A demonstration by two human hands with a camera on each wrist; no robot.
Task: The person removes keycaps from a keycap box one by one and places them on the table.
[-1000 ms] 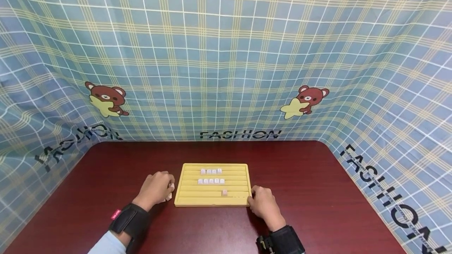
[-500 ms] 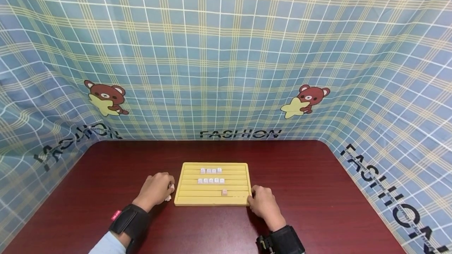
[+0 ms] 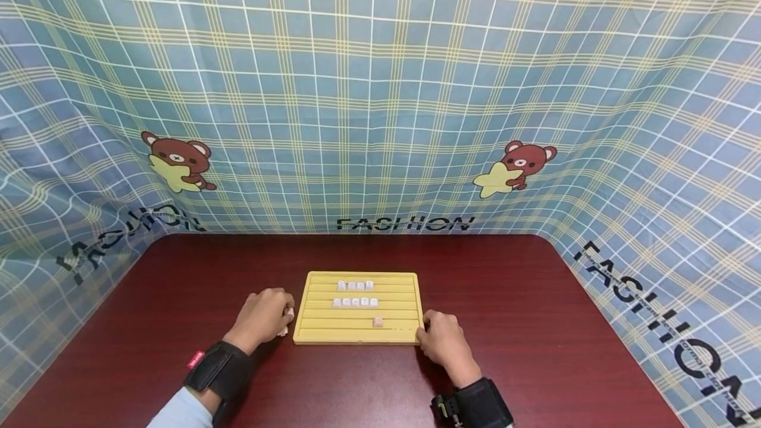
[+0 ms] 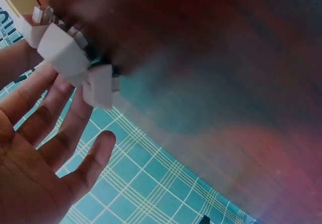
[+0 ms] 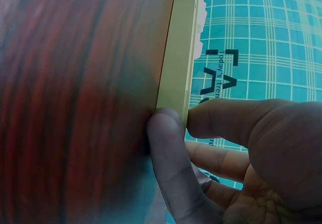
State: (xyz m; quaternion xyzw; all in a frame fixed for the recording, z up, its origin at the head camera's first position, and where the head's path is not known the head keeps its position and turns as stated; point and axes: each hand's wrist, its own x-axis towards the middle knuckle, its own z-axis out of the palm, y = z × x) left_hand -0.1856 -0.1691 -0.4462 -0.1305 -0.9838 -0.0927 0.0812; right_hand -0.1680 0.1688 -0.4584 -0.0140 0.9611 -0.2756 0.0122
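On the dark red table lies a yellow grooved board [image 3: 321, 333] with two rows of white keycaps [image 3: 355, 303] and a lone pinkish keycap [image 3: 378, 322] near the front. My left hand [image 3: 261, 317] is beyond the board's left edge. Its fingers touch several loose white keycaps [image 4: 63, 53], mostly tucked under the hand in the head view; in the left wrist view the fingers are long and slightly bent, with gaps between them. At the board's front right corner, my right hand [image 3: 442, 339] pinches the rim between thumb and finger, as the right wrist view shows.
The dark red table [image 3: 505, 302] extends around the board on all sides. A blue plaid cloth [image 3: 368, 117] with bear prints hangs along the back and both sides. Black bands [image 3: 222, 375] are on both wrists.
The loose keycaps at my left fingers shift slightly and show less below the hand. The head view tilts a little. My right hand keeps its place on the board.
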